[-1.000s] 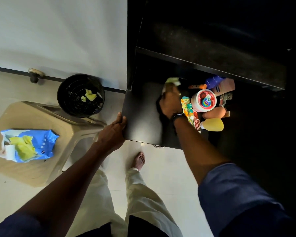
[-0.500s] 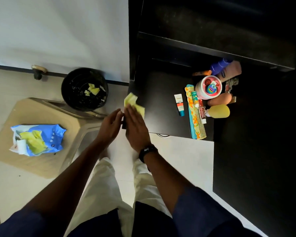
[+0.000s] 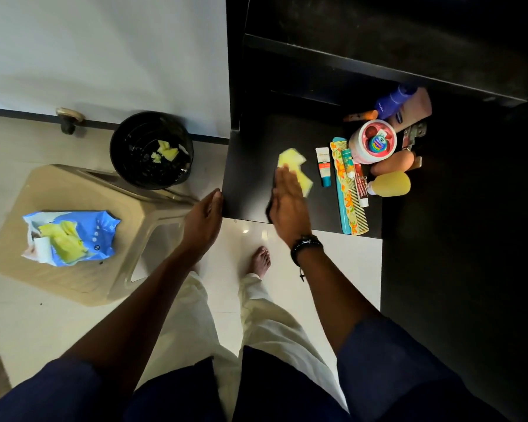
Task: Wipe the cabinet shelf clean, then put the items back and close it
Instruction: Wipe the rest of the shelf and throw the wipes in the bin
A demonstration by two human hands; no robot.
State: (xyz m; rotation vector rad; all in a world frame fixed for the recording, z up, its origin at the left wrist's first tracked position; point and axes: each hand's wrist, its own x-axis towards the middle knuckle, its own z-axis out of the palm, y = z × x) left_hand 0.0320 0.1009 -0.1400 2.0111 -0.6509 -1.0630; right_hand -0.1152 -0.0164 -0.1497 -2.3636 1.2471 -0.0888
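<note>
Yellow wipe [image 3: 296,159] down on the black shelf [image 3: 250,153], towards the middle of it, and the right hand [image 3: 288,205] is spread flat over the wipe's near half: fingers straight and held together, palm down, pressing on it rather than curling round it. A dark wristband [image 3: 306,243] sits at that wrist. Over on the left, the left hand [image 3: 203,219] is up against the shelf's near left corner, fingers loosely extended and touching the edge, nothing held in it. Just right of the wipe lies a small white tube [image 3: 323,166], not touching it, and right of that a long comb [image 3: 349,196] with an orange flower pattern runs from far to near. Crowded at the right end of the shelf: a pink-lidded jar [image 3: 374,141], a blue bottle [image 3: 392,102] and a pink bottle [image 3: 416,108] on their sides behind it, a yellow bottle [image 3: 390,184] lying nearer, with a brownish bottle [image 3: 393,164] just beyond it. Down on the floor to the left, a black bin [image 3: 128,138] with yellow scraps inside stands by the wall, and nearer, a beige plastic stool [image 3: 83,190] carries an opened blue packet [image 3: 101,229] with yellow wipes poking out. One bare foot [image 3: 261,260] shows on the tiles below the shelf's near edge.
</note>
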